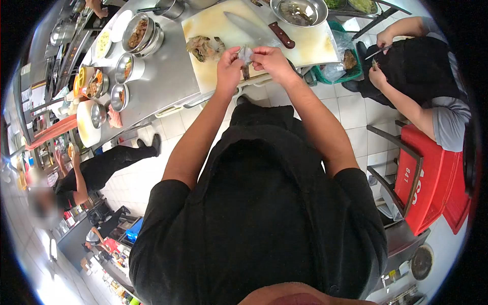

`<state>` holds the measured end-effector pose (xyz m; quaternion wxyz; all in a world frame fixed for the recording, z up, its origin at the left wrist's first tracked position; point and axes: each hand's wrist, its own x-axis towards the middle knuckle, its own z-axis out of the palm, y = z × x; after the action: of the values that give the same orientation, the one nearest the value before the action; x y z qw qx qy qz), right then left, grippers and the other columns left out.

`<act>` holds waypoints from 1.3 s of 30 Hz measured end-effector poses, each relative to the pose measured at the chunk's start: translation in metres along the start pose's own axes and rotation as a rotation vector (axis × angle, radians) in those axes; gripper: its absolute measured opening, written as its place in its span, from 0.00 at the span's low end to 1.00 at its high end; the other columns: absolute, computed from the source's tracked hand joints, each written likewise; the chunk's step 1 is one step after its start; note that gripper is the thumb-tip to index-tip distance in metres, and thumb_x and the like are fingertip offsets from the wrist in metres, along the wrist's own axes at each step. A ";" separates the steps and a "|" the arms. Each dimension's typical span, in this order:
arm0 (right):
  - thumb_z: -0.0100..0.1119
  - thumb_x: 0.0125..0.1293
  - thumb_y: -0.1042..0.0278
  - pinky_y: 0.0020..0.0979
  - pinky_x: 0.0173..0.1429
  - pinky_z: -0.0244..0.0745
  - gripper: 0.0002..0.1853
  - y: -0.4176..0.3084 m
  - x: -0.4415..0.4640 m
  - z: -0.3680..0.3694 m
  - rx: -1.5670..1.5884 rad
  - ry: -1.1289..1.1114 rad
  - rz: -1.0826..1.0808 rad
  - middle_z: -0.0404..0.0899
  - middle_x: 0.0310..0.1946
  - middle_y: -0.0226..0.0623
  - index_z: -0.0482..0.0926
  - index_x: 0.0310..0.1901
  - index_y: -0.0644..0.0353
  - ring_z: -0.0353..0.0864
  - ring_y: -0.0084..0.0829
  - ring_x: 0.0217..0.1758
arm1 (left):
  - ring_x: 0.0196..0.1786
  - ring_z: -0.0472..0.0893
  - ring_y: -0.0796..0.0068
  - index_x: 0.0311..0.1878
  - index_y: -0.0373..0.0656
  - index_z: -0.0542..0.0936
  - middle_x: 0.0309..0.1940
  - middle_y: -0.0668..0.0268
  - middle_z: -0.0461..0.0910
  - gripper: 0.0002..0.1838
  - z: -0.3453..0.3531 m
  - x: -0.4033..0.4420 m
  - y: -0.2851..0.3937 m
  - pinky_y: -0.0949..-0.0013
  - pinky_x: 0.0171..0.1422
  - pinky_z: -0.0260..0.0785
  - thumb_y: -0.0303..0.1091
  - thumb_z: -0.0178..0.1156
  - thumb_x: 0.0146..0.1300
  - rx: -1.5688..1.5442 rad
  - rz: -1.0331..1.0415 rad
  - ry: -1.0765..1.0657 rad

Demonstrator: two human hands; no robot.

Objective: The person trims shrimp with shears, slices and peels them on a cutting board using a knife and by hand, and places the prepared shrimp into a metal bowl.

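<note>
Between the fingertips of both hands is a pale, greyish peeled shrimp (pixel 245 55), held over the front part of a white cutting board (pixel 201 76). My left hand (pixel 230 66) pinches its left side, and my right hand (pixel 269 61) pinches the right side. A darker tail-like piece (pixel 246 72) hangs below the fingers. Left of my left hand lies a pile of brownish shrimp or shells (pixel 205 48) on the board. A large knife with a brown handle (pixel 281 35) rests behind my hands, its blade toward the upper left.
A metal bowl (pixel 300 11) with shrimp stands at the board's back right. Food bowls (pixel 137 33) line the steel table's left side. A green basket (pixel 330 77) with a plastic bag is by the right edge. One person (pixel 417 71) works at right, others at left.
</note>
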<state>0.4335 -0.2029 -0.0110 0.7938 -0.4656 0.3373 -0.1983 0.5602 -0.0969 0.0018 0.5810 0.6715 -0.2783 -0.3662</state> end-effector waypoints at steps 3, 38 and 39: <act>0.65 0.65 0.72 0.23 0.36 0.77 0.10 -0.008 0.001 0.001 -0.115 0.027 -0.020 0.82 0.31 0.31 0.83 0.45 0.67 0.79 0.20 0.30 | 0.41 0.79 0.76 0.60 0.35 0.75 0.41 0.64 0.81 0.21 0.003 -0.001 0.015 0.71 0.45 0.73 0.20 0.55 0.63 -0.123 -0.055 0.002; 0.62 0.63 0.62 0.44 0.45 0.81 0.12 -0.023 -0.010 0.026 -0.655 0.224 -0.483 0.86 0.34 0.49 0.82 0.43 0.60 0.86 0.50 0.38 | 0.39 0.83 0.73 0.61 0.30 0.76 0.43 0.59 0.83 0.18 0.000 0.012 0.029 0.69 0.44 0.81 0.23 0.58 0.68 -0.097 -0.057 0.181; 0.62 0.63 0.61 0.45 0.45 0.81 0.12 -0.032 -0.010 0.019 -0.690 0.240 -0.513 0.85 0.33 0.48 0.82 0.42 0.59 0.86 0.50 0.38 | 0.40 0.83 0.72 0.60 0.31 0.76 0.43 0.59 0.83 0.18 -0.004 0.013 0.032 0.68 0.44 0.82 0.23 0.57 0.68 -0.061 -0.051 0.191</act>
<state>0.4408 -0.2007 0.0269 0.4724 -0.7455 0.3472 -0.3171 0.5721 -0.1104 0.0312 0.6156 0.6922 -0.1930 -0.3235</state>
